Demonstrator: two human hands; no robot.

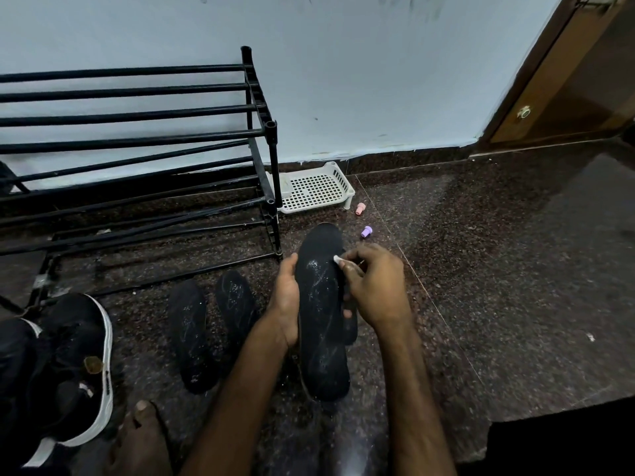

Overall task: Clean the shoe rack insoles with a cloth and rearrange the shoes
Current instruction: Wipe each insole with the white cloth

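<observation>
A black insole (321,324) streaked with white marks is held upright over the floor, and my left hand (287,300) grips its left edge. My right hand (372,290) pinches a small white piece (337,259) against the insole's right edge near the toe. Its lower fingers curl behind the insole. Two more black insoles (189,334) (237,304) lie flat on the floor to the left. A black shoe with a white sole (86,365) lies at the lower left. The black shoe rack (144,139) stands bare against the wall.
A white perforated plastic tray (318,190) sits on the floor by the rack's right leg. Beside it lie a small pink cap (359,208) and a small purple cap (366,231). A wooden door (567,80) is at the right. My bare foot (141,438) rests at the bottom.
</observation>
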